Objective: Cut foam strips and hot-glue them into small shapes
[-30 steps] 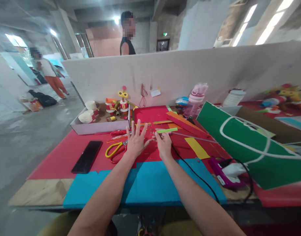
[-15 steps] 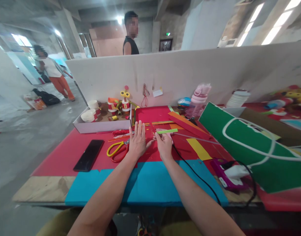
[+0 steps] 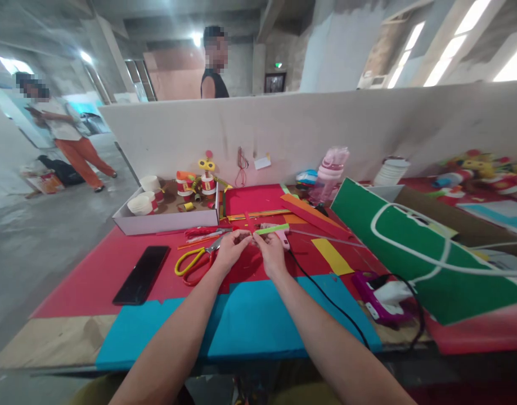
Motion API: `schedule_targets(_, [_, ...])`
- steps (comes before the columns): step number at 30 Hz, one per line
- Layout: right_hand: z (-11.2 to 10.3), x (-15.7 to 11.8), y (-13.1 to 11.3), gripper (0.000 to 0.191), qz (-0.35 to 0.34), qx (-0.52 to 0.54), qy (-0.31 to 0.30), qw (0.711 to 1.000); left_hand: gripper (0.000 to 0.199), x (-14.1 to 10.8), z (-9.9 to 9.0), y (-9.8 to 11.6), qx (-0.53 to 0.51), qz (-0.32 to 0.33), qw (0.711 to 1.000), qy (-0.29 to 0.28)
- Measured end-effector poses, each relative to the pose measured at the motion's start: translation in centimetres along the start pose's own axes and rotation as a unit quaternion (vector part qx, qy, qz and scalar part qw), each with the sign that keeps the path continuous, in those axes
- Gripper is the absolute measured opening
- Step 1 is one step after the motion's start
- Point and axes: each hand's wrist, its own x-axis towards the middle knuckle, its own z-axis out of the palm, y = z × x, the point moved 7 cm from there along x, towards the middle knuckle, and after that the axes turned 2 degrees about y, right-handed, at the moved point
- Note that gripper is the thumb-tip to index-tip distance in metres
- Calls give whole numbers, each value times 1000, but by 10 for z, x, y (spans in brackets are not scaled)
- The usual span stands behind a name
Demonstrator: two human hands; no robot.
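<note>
My right hand (image 3: 272, 252) is closed in a pinch on a bright green paper strip (image 3: 275, 228), which sticks out to the right above its fingers. Thumb and fingers of my left hand (image 3: 233, 248) pinch together at the strip's left end, touching my right fingertips; the very tip is hidden between them. A pink glue gun (image 3: 286, 238) with a black cord lies just behind and right of my right hand. Scissors (image 3: 191, 264) with one yellow and one red handle lie to the left of my left hand, their blades partly behind it.
A black phone (image 3: 142, 274) lies at the left. Behind stands a white box (image 3: 169, 221) with paper cups and figures. To the right are a yellow paper piece (image 3: 332, 256), a purple power socket (image 3: 374, 301) and a green board (image 3: 418, 253). A pink bottle (image 3: 329, 171) stands by the partition.
My left hand was flat with fingers stretched; now it is pinched and has met my right hand at the strip's end. The view has shifted slightly right.
</note>
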Motion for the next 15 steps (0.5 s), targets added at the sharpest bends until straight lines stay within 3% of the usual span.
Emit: schedule_targets(15, [9,-4,6,31,53,36,-49,997,21,-1,-6,-16,-134,-62,988,45])
